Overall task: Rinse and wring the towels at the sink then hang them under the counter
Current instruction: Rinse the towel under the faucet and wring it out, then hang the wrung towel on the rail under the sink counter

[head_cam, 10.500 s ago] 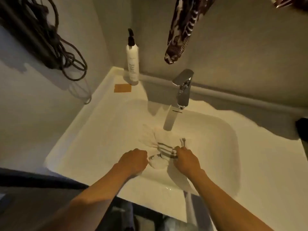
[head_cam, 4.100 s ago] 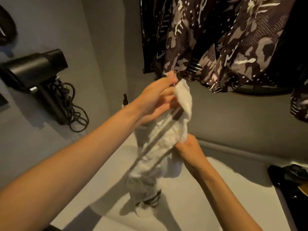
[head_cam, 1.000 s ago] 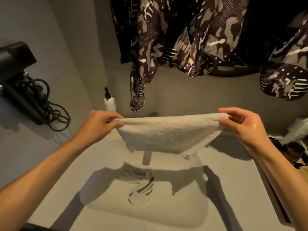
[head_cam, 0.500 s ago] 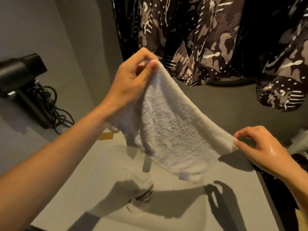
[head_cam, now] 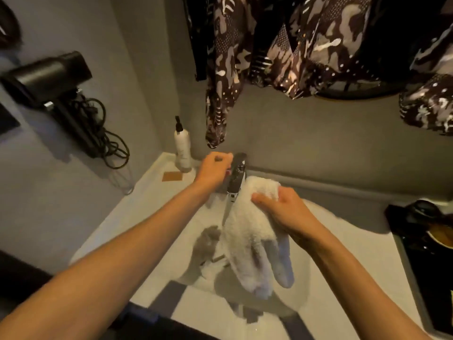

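White towel (head_cam: 247,231) hangs from right hand (head_cam: 286,212), fingers clamped on its top, beside faucet (head_cam: 237,175) over sink (head_cam: 326,253). Left hand (head_cam: 213,171) fingers curled against faucet handle.

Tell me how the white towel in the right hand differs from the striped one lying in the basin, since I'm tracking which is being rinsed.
The white towel is gripped by the right hand and hangs beside the tap; the striped towel lies untouched in the sink. The white towel looks plain and drapes long; the striped towel is crumpled and shows dark bands. The left hand is at the tap. Both are pale terry cloths.
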### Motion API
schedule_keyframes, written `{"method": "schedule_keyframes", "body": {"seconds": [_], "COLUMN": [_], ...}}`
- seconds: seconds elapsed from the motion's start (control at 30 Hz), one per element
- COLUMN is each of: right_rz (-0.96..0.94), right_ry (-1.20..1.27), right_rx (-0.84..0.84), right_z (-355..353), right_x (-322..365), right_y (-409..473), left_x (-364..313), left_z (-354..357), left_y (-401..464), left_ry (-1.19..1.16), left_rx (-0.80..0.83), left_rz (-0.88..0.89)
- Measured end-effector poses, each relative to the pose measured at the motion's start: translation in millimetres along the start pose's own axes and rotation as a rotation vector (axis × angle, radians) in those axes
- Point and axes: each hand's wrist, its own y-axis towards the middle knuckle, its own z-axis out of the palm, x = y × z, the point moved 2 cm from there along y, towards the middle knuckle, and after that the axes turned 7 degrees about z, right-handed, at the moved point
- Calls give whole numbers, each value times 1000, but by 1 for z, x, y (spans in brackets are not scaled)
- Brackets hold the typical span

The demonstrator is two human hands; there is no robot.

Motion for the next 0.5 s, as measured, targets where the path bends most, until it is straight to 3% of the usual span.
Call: {"method": "schedule_keyframes", "body": {"seconds": [0.13,0.3,0.4,0.5], "right_rz": [72,76,116,141], "right_ry": [-644,-864,-710,-163], "right_rx": [-45,-112,-218,-250], "right_z": [-7,-32,-44,-55], "right_x": [-27,-34,-34,-42], "right_y": [-35,-86,-117,-156], "left_x": [90,114,101,87], "left_z": [14,39,55,75], "left_y": [-75,-140,-183,-222], "left_ry": [-85,-218,-307,-314], "left_rx": [107,249,323,351], "left_rz": [-357,-436,-426,-388]}}
